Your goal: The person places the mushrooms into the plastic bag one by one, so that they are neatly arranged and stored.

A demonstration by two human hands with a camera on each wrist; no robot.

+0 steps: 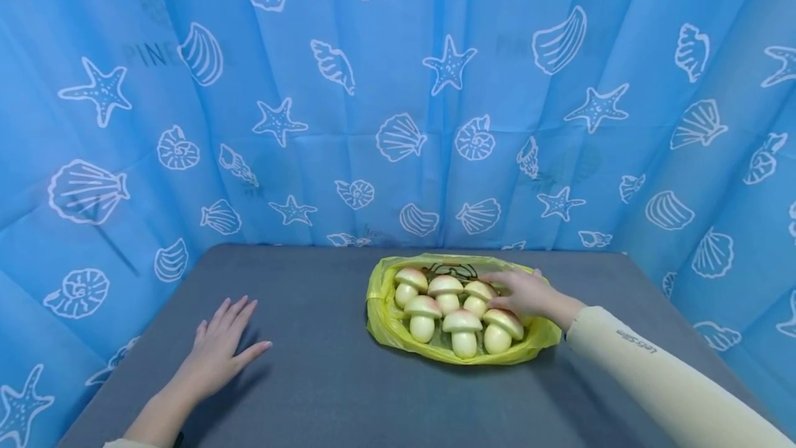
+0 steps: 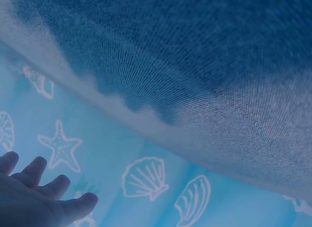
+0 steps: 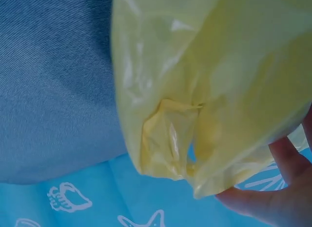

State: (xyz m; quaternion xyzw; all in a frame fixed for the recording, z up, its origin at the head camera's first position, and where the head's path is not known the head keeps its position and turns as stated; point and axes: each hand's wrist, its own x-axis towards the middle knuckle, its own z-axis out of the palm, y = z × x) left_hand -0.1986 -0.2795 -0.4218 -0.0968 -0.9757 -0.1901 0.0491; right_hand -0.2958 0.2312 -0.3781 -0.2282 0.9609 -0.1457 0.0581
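Several pale toy mushrooms (image 1: 463, 332), their caps tinged pink, stand close together inside an open yellow plastic bag (image 1: 392, 334). My right hand (image 1: 525, 292) reaches over the bag's right side. Its thumb and a finger straddle the cap of a back-row mushroom (image 1: 477, 299) and seem to pinch it. Whatever lies under that palm is hidden. In the right wrist view the yellow bag (image 3: 161, 56) covers most of the right hand's (image 3: 287, 195) grip. Over the table's left part is my left hand (image 1: 218, 348), fingers spread and holding nothing; the left wrist view shows its fingers (image 2: 58, 187).
A grey cloth covers the table (image 1: 311, 393). Behind it and along both sides hangs a blue curtain (image 1: 348, 102) printed with white shells and starfish. Dark printing (image 1: 454, 270) shows on the inside of the bag's back wall.
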